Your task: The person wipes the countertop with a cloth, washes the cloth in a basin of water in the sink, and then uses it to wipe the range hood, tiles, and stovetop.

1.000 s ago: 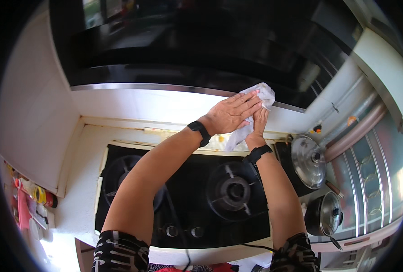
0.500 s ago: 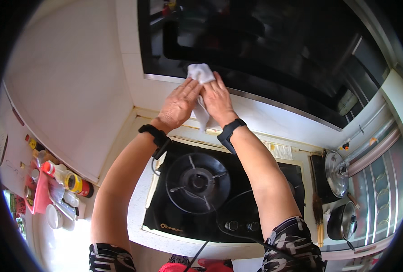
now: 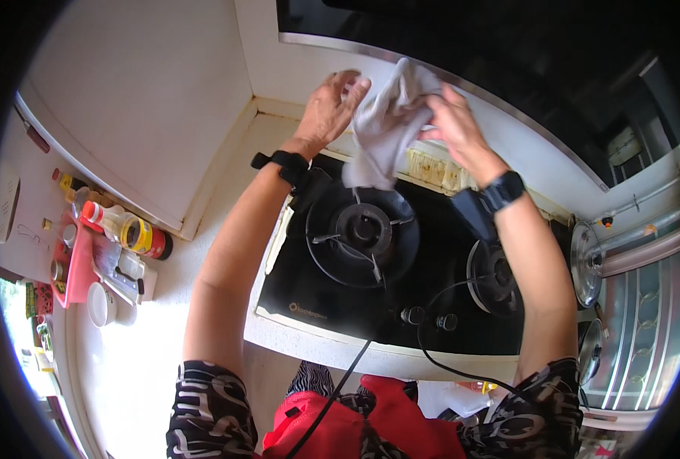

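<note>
A light grey-white cleaning cloth hangs loosely above the back of the gas stove, slightly blurred. My right hand grips its right side between thumb and fingers. Just left of the cloth, my left hand is held up with loosely curled fingers and a gap to the thumb; it appears to hold nothing. Both hands are in front of the wall, below the lower edge of a glossy black panel. Under them lies the black stove top with a round burner.
A second burner sits right, beneath my right forearm. Glass pot lids stand at the right side. To the left are a yellow-and-red jar, a knife, a white bowl and a pink tray. A black cable crosses in front.
Both hands have come down off the black panel's lower edge and moved apart. The cloth, earlier pressed under both hands, now hangs from my right hand. The view has shifted.
</note>
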Demonstrator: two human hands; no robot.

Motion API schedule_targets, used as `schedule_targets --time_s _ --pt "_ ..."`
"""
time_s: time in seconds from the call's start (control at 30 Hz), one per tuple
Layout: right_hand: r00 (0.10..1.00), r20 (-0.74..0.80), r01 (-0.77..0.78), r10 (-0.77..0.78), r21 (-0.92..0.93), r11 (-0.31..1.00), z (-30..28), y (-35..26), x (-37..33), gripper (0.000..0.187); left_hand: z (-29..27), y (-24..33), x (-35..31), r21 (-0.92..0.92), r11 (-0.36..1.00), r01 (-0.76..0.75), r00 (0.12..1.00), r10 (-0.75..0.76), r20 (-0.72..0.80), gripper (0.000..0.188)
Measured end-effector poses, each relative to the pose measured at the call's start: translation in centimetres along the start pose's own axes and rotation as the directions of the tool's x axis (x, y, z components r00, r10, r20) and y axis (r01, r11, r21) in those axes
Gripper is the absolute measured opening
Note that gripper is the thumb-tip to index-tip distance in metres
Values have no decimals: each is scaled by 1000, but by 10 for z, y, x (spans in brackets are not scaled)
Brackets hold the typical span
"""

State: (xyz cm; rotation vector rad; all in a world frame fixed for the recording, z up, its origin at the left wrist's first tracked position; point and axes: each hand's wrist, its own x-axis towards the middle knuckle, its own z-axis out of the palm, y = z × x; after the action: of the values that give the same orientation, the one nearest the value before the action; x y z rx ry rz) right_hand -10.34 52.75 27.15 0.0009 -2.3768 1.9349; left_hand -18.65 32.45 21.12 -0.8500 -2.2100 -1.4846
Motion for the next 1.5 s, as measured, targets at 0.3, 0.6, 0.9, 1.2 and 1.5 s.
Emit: schedule_targets --time_s 0.3,0.6,0.9,1.2,1.5 --pt "983 -122 -108 136 213 971 -119 15 -112 39 -1 -2 -46 513 808 -291 -159 -570 806 55" --pt "939 -238 -179 247 272 945 -184 35 -189 37 33 -15 -54 683 694 -226 -423 -702 573 29" --pt "916 -282 -164 286 386 908 -203 64 -240 40 19 -55 -85 809 582 -83 -661 -640 393 35" --pt "893 -306 -126 330 533 837 -208 92 -266 36 53 8 -23 625 777 -75 -156 -629 762 18" --pt "844 -526 233 104 535 812 -250 27 -229 28 65 129 -69 -183 977 -106 -59 177 982 35"
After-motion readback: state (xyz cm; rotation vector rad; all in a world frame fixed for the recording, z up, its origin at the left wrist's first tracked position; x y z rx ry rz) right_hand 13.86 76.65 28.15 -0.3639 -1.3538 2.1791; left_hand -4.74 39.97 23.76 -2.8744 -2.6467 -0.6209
